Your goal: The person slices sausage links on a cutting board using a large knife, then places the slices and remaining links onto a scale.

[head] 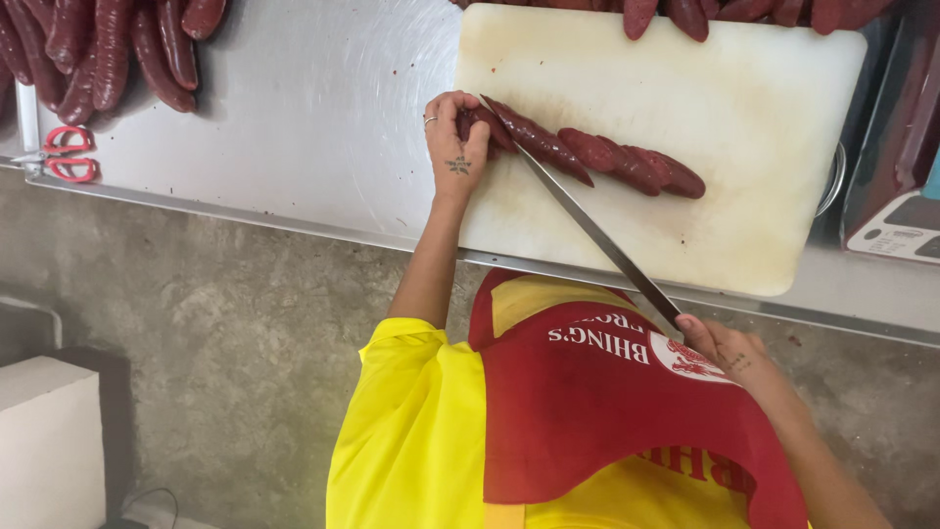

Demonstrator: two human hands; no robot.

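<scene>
Your red apron (pixel 587 411) and yellow shirt (pixel 411 441) are closest to the camera, at the bottom of the head view.

Your right hand (pixel 725 351) is just past the apron, near the table's front edge. It is closed around the handle of a long knife (pixel 587 225). The thin blade runs up and to the left across the white cutting board (pixel 764 98). Its tip is right next to your left hand (pixel 452 147).

Your left hand sits on the left side of the board. Its fingers are curled down on the end of a dark red sausage (pixel 534 142) and hold it still. One finger has a ring on it. The sausage lies flat on the board, and the blade rests against it close to your fingers. To the right of it, a row of cut slices (pixel 636 167) leans together, one on the next.

The board lies on a shiny metal table (pixel 294 118). More whole sausages (pixel 744 12) lie along the far edge of the board. Another pile of sausages (pixel 108 49) lies at the far left of the table. Red scissors (pixel 67 155) lie below that pile, by the table's edge. A kitchen scale (pixel 896 230) is at the right, partly out of view.

Below the table you can see the gray floor (pixel 196 313) and a white block (pixel 44 441) at the left.
</scene>
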